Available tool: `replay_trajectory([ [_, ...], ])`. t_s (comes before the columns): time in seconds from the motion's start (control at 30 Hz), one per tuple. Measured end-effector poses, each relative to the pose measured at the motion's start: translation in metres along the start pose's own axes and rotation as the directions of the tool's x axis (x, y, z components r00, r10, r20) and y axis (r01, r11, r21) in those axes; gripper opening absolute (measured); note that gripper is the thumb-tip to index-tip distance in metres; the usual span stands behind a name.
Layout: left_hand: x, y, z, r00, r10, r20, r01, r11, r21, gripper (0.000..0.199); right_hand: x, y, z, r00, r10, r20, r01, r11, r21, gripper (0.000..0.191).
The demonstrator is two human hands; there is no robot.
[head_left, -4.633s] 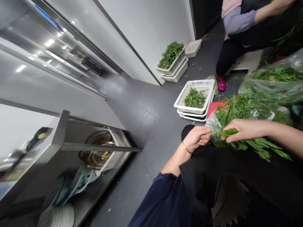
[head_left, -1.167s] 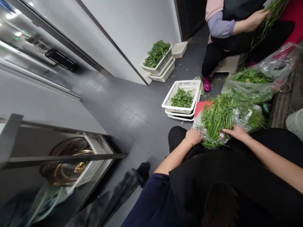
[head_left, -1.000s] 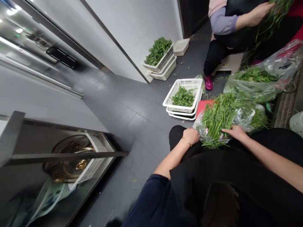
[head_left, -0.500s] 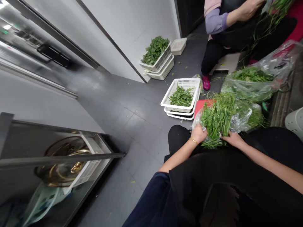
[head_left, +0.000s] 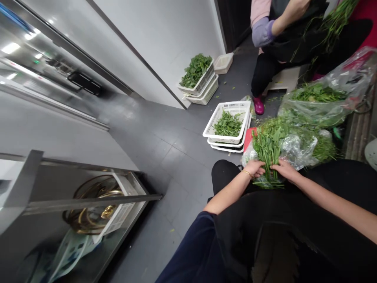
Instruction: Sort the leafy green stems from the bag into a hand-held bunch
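A bundle of long green stems with leaves [head_left: 269, 151] lies over a clear plastic bag between my knees, its cut ends toward me. My left hand [head_left: 255, 168], with a thin bracelet at the wrist, is closed on the bundle's left side. From the right, my right hand [head_left: 284, 169] pinches the same stems. Crinkled clear plastic [head_left: 299, 147] and finer greens [head_left: 324, 147] lie right beside the bundle. Beyond my left hand, a white slotted basket [head_left: 208, 127] holds trimmed greens [head_left: 228, 124] and sits on other stacked baskets.
Leafy greens [head_left: 196, 70] fill another basket stack by the wall. A small pale tub [head_left: 223, 63] stands behind it. Opposite, a seated person's arm [head_left: 282, 24] is near hanging stems. A large open bag of greens [head_left: 315, 106] lies at right, a metal shelf [head_left: 97, 202] at left.
The stems between my hands are now gathered into a narrower, straighter bundle, and my hands are closer together. The view has shifted slightly. The other person's hand has moved up and left.
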State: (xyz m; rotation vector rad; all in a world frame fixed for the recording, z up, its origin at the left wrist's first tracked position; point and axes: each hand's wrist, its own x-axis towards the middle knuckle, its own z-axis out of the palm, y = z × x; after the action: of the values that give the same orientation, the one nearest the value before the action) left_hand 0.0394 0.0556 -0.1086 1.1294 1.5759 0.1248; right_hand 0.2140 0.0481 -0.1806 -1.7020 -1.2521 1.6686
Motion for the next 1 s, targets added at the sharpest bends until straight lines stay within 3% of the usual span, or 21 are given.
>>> replay_trajectory([
  [0.23, 0.0, -0.01, 0.002, 0.998, 0.026, -0.059, -0.03, 0.997, -0.067, 0.026, -0.001, -0.007, 0.019, 0.98, 0.115, 0.165, -0.155, 0.955, 0.253, 0.04],
  [0.4, -0.02, -0.026, -0.02, 0.981, 0.09, -0.174, -0.098, 0.995, -0.036, 0.034, -0.002, -0.008, 0.008, 0.964, 0.175, 0.203, -0.234, 0.916, 0.326, 0.037],
  [0.53, -0.037, -0.022, -0.03, 0.925, 0.283, -0.252, -0.281, 0.959, 0.045, 0.045, -0.008, -0.008, 0.001, 0.956, 0.178, 0.233, -0.256, 0.894, 0.367, 0.038],
  [0.6, -0.038, -0.014, -0.028, 0.846, 0.507, -0.163, -0.44, 0.838, 0.323, 0.057, -0.006, -0.01, 0.008, 0.963, 0.174, 0.207, -0.241, 0.898, 0.368, 0.039],
  [0.63, -0.037, -0.009, -0.026, 0.852, 0.511, -0.119, -0.417, 0.797, 0.437, 0.062, -0.003, -0.01, 0.013, 0.969, 0.174, 0.176, -0.228, 0.904, 0.362, 0.039],
  [0.7, -0.035, -0.004, -0.023, 0.902, 0.419, -0.109, -0.278, 0.753, 0.597, 0.062, 0.005, -0.011, 0.025, 0.978, 0.186, 0.09, -0.206, 0.918, 0.338, 0.038],
  [0.8, -0.036, -0.005, -0.025, 0.95, 0.278, -0.143, -0.102, 0.709, 0.698, 0.053, 0.015, -0.008, 0.035, 0.973, 0.232, -0.016, -0.218, 0.933, 0.286, 0.037],
  [1.0, -0.04, -0.015, -0.04, 0.973, 0.196, -0.124, -0.049, 0.697, 0.715, 0.028, 0.009, -0.001, 0.013, 0.98, 0.2, -0.006, -0.189, 0.936, 0.296, 0.038],
])
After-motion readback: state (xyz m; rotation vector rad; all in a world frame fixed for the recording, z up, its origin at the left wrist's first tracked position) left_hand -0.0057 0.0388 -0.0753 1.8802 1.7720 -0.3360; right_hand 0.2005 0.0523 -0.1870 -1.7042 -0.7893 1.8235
